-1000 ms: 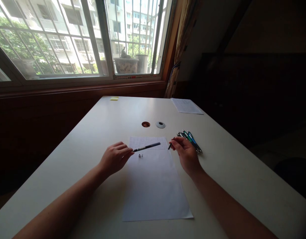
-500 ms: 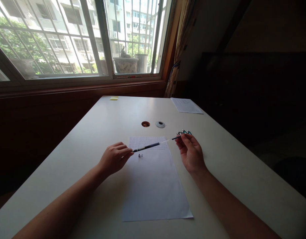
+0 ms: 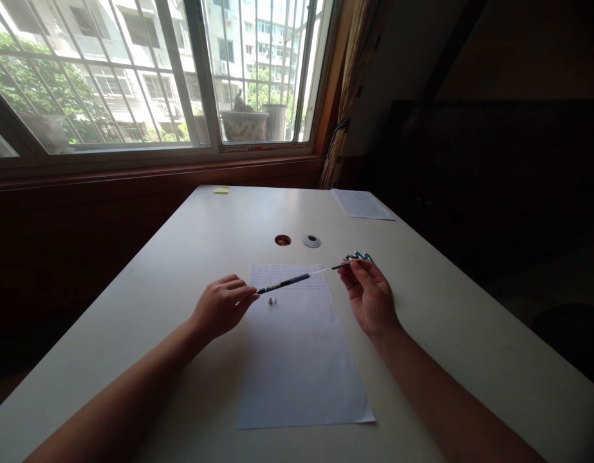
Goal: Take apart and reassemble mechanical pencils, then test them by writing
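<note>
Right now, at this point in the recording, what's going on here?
A person's left hand holds a pen barrel over a sheet of paper. The right hand pinches a thin refill, its pale end at the barrel's tip; whether it is inside is unclear. Two small pieces lie on the paper. Pens lie behind the right hand.

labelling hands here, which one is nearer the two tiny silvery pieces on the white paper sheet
Left. The left hand is just left of the two tiny silvery pieces, apart from them; the right hand is farther off to their right.
</note>
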Motion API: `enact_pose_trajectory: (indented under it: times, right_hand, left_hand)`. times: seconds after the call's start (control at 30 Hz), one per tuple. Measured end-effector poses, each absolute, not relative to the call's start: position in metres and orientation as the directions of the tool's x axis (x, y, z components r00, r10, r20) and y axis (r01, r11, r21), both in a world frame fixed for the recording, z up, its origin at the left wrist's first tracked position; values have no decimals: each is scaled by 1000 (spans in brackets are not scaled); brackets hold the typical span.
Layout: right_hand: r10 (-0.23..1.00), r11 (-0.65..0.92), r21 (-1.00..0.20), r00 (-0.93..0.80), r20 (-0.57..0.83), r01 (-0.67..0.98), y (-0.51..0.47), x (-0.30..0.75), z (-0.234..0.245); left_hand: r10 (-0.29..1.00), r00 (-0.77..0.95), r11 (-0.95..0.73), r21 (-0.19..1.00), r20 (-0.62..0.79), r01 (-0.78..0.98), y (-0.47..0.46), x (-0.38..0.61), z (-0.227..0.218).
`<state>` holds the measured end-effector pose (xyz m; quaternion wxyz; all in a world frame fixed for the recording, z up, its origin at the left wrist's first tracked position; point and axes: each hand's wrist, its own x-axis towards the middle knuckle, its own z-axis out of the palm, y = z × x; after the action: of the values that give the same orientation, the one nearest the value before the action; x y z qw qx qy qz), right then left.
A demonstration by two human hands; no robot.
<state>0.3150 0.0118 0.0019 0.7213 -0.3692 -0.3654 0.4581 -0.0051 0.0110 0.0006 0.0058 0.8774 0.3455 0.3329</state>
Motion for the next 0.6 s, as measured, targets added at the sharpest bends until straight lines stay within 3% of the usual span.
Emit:
enact_pose_trajectory:
  times: [0.23, 0.47, 0.6]
  right_hand:
    - [952, 264, -879, 255, 171, -398, 9, 312, 4]
    - [994, 109, -908, 55, 95, -403, 7, 307, 1]
    - [993, 116, -915, 38, 110, -387, 6, 307, 1]
  left_hand:
    - [613, 533, -762, 259, 583, 593, 12, -5, -1]
    - [604, 520, -770, 273, 604, 577, 11, -4, 1]
    - [608, 515, -768, 283, 604, 574, 11, -3, 1]
